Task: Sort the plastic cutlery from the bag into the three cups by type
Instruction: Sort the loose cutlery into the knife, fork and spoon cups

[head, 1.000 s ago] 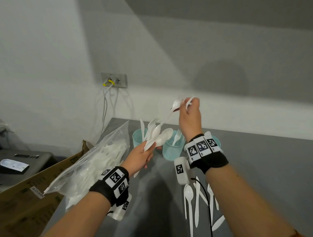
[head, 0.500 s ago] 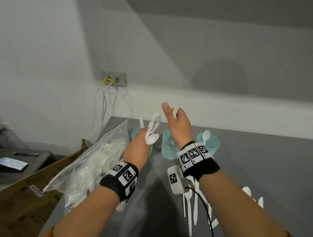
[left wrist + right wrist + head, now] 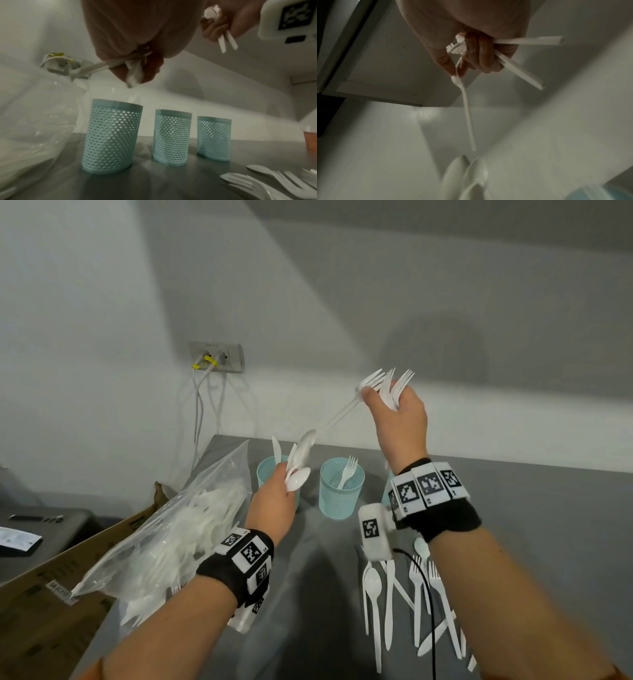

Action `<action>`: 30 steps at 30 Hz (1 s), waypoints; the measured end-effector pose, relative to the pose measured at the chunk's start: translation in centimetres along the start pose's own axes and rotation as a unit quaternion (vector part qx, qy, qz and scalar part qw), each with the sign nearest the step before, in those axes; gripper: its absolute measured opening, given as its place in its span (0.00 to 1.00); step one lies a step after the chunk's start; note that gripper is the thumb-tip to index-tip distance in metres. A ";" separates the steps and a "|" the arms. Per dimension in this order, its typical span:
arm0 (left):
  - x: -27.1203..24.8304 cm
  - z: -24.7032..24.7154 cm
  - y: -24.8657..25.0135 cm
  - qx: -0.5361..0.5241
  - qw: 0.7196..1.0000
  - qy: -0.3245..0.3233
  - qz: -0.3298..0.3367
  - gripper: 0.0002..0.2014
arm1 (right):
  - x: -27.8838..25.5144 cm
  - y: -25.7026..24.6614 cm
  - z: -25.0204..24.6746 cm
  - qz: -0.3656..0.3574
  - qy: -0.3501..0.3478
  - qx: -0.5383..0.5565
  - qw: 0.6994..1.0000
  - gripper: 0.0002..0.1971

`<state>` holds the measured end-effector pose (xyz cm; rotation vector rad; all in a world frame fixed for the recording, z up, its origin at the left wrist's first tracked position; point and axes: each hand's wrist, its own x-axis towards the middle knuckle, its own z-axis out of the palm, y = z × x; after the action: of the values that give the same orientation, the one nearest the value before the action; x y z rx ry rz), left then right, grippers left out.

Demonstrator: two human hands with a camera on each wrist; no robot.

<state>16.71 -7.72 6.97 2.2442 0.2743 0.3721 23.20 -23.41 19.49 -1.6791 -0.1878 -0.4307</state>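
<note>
My left hand (image 3: 286, 475) grips a bundle of white spoons (image 3: 299, 465) above the left teal mesh cup (image 3: 267, 474), which holds a knife. My right hand (image 3: 380, 400), raised higher to the right, grips several white forks (image 3: 388, 383). Thumb and forefinger pinch one more fork (image 3: 465, 102), whose handle slants down and ends just above the spoons (image 3: 467, 175). The middle cup (image 3: 340, 491) holds one fork. My right wrist hides most of the right cup, which shows in the left wrist view (image 3: 213, 138). The clear bag of cutlery (image 3: 171, 535) lies at the left.
Loose spoons, knives and forks (image 3: 411, 604) lie on the grey table (image 3: 548, 542) under my right forearm. A cardboard box (image 3: 41, 604) sits off the table's left edge. A wall socket with cables (image 3: 215, 357) is behind the bag.
My right hand went to the left hand's bundle, then rose up and to the right with a fork pulled out of it. The left hand stayed by the left cup.
</note>
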 end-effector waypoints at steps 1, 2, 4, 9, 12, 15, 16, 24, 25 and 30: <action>0.1 0.1 -0.1 -0.018 1.000 0.005 -0.017 0.18 | 0.4 0.4 -0.4 -0.008 0.005 -0.023 1.000 0.10; 0.3 0.1 -0.1 -0.038 0.999 0.012 -0.032 0.19 | 0.7 1.1 -0.6 -0.009 0.004 -0.052 0.999 0.10; 0.7 0.2 -0.1 -0.085 0.995 0.015 -0.047 0.21 | 0.8 3.0 -0.6 0.001 -0.012 -0.118 0.993 0.08; 0.6 0.7 0.5 -0.216 0.975 -0.033 -0.034 0.15 | -0.5 8.4 -0.1 0.065 -0.126 -0.250 0.958 0.12; 0.7 0.8 0.5 -0.253 0.966 -0.037 -0.040 0.12 | -0.6 8.5 0.5 0.081 -0.138 -0.224 0.961 0.16; 0.8 0.7 0.1 -0.255 0.965 -0.049 -0.042 0.13 | 0.3 7.4 1.5 0.058 -0.106 -0.114 0.986 0.14; 0.9 0.7 0.0 -0.254 0.965 -0.050 -0.046 0.13 | 0.6 7.0 1.8 0.052 -0.101 -0.071 0.991 0.13; 1.4 0.7 -0.9 -0.219 0.973 -0.041 -0.069 0.14 | -0.2 9.2 3.1 0.134 -0.149 0.003 0.980 0.08; 1.4 0.6 -0.9 -0.200 0.977 -0.040 -0.061 0.14 | -0.4 10.0 3.2 0.147 -0.157 -0.008 0.977 0.09; 0.8 -0.1 -1.1 -0.001 0.999 -0.036 0.025 0.21 | -0.8 10.6 2.7 0.147 -0.170 -0.054 0.973 0.08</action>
<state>17.38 -6.68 6.29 2.2608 0.1799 0.3163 26.82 -22.36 9.20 -1.8458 -0.1650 0.0740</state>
